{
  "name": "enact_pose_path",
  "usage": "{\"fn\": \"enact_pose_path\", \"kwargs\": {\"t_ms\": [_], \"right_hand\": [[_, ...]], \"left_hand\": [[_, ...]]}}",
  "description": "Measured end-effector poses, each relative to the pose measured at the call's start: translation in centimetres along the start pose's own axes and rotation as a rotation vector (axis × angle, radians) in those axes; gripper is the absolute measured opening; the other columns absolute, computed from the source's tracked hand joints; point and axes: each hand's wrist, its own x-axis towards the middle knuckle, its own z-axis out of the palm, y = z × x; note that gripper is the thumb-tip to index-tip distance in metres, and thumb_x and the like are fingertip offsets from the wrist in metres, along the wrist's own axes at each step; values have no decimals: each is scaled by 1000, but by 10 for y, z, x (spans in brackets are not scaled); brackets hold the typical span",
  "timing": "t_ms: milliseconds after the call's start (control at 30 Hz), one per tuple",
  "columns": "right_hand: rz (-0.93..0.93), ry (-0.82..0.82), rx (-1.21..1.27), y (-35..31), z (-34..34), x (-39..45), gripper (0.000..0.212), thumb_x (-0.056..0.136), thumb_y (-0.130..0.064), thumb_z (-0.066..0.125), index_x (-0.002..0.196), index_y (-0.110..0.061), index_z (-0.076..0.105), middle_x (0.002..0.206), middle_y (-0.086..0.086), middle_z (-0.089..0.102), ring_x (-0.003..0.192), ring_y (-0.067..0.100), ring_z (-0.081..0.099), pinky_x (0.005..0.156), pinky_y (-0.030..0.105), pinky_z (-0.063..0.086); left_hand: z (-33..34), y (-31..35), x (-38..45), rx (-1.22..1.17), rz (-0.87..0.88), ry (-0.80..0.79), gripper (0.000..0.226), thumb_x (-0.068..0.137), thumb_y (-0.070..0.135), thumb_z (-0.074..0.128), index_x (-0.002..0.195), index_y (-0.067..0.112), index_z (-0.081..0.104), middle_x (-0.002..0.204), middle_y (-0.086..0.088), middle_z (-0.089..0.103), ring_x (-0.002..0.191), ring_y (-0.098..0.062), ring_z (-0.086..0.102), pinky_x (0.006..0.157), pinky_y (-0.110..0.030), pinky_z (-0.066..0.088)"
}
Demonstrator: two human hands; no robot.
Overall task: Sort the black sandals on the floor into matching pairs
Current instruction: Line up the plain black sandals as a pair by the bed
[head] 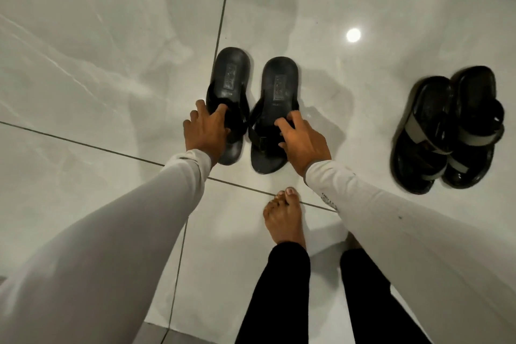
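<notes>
Matt black sandals point(252, 109), glossy strapped pair point(446, 131), polished marble-look floor tiles point(97, 64)

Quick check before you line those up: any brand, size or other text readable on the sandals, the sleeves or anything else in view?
Nothing reads clearly.
Matte black flat sandal under the left hand: rectangular stamped label on the footbed, too blurred to read.
Matching matte black flat sandal under the right hand: same kind of label, too blurred.
White right sleeve: small grey print near the cuff, too small to read.
Glossy black sandals with grey straps: no text visible.
</notes>
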Motion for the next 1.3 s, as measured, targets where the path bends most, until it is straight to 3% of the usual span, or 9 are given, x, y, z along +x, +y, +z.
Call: {"fn": "enact_pose_path", "kwargs": {"t_ms": [167, 333, 467, 567, 700, 833, 1067, 1167, 1300], "right_hand": [[148, 88, -110, 72, -25, -60, 46, 91, -12, 58, 135, -19, 48, 138, 9, 48, 112, 34, 53, 87, 43, 46], [544, 188, -206, 180, -56, -121, 59, 87, -16, 56, 143, -20, 40, 150, 16, 38, 124, 39, 46, 98, 49, 37], [711, 110, -104, 269, -76, -141, 75, 83, -13, 65, 148, -25, 30, 155, 22, 25, 123, 45, 48, 98, 53, 42], [647, -18, -14, 317, -76, -139, 67, 87, -16, 65, 145, -25, 34, 148, 20, 33, 116, 45, 54, 95, 52, 49], [541, 26, -22, 328, -62, -144, 42, 95, -29, 58, 133, -15, 46, 130, 18, 53, 113, 42, 57, 86, 49, 51], [513, 40, 14, 313, -48, -158, 37, 100, -36, 48, 129, -13, 49, 124, 18, 57, 110, 40, 58, 81, 45, 49], [505, 64, 67, 289, -37, -164, 34, 100, -35, 49, 126, -14, 50, 118, 15, 61, 105, 38, 60, 79, 43, 48], [527, 50, 84, 287, -43, -167, 42, 99, -35, 52, 136, -17, 42, 120, 15, 61, 105, 38, 61, 81, 44, 48], [582, -9, -62, 289, -60, -172, 79, 90, -27, 67, 153, -26, 20, 135, 17, 47, 109, 40, 56, 89, 49, 46]], "left_hand": [[12, 87, -46, -46, 117, 70, 58, 90, 38, 64, 143, 24, 45, 142, -18, 42, 123, -40, 49, 100, -51, 43], [47, 239, -76, -99, 362, -27, 62, 92, 42, 63, 147, 27, 39, 148, -14, 37, 125, -37, 48, 98, -49, 42], [69, 345, -86, -138, 438, -118, 75, 89, 36, 70, 152, 28, 31, 161, -21, 15, 137, -44, 38, 107, -57, 41], [78, 388, -78, -56, 435, -124, 59, 88, 38, 70, 140, 25, 46, 164, -20, 7, 145, -42, 27, 110, -60, 36], [81, 389, -65, -43, 367, -46, 32, 95, 28, 61, 126, 20, 62, 158, -16, 21, 143, -38, 29, 106, -58, 41], [80, 365, -69, -92, 376, -17, 33, 96, 32, 58, 121, 11, 62, 151, -16, 33, 130, -39, 45, 101, -54, 48], [80, 363, -74, -241, 443, -86, 25, 95, 23, 59, 111, 5, 66, 150, -13, 38, 116, -37, 58, 99, -45, 55], [76, 362, -79, -296, 427, -112, 28, 90, 17, 64, 116, 6, 63, 152, -12, 37, 116, -38, 59, 99, -44, 54], [64, 353, -92, -292, 440, -140, 71, 83, 12, 73, 147, 16, 42, 152, -15, 37, 116, -42, 60, 95, -46, 54]]}}
